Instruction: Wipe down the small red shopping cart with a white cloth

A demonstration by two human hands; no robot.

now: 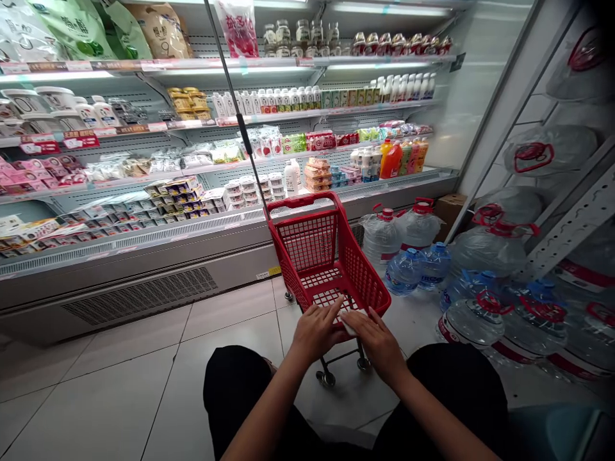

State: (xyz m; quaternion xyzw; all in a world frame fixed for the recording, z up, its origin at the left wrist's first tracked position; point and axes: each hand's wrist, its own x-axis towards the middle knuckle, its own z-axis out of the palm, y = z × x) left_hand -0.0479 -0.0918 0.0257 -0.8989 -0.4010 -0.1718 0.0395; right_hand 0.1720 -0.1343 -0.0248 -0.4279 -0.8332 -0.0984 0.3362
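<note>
A small red plastic shopping cart (pixel 362 278) with a mesh basket stands in front of my knees, its near rim under my hands. My right hand (pixel 382 342) holds a folded white cloth or tissue (pixel 353 323) against the near edge of the cart; the fingers partly cover it. Close beside it, my left hand (pixel 314 333) rests at the same rim with its fingers stretched out and parted, and nothing shows in its grip. The undersides of both hands are hidden.
An open refrigerated case (pixel 230 234) with yogurt, bottles and packs runs behind the cart. A thin pole (pixel 245 134) rises by the cart's left side. Large water bottles (pixel 475 317) crowd the right, beside a metal rack (pixel 571 198). Tiled floor (pixel 120 384) lies at left.
</note>
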